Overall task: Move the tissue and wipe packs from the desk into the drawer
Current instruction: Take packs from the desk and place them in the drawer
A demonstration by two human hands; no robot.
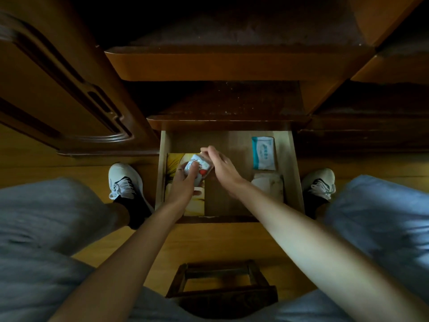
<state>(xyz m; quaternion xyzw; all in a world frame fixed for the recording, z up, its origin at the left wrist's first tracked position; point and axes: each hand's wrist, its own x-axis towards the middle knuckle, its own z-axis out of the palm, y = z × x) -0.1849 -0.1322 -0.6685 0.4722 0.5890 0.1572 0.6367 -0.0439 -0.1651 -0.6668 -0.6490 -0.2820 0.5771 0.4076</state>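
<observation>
Dim room; wooden floor [209,240], perhaps stool [220,287].

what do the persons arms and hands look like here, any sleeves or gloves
Both forearms are bare up to the picture's edge, with no sleeves in view. The left hand and right hand wear no gloves. No watch or bracelet shows on either wrist.

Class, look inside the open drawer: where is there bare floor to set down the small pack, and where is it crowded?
Bare wood runs down the drawer's middle, between the yellow pack on the left and the blue-and-white wipe pack and pale tissue pack on the right. The far-left corner is bare too. Both sides are crowded; the left hand and right hand hold the small pack.
</observation>
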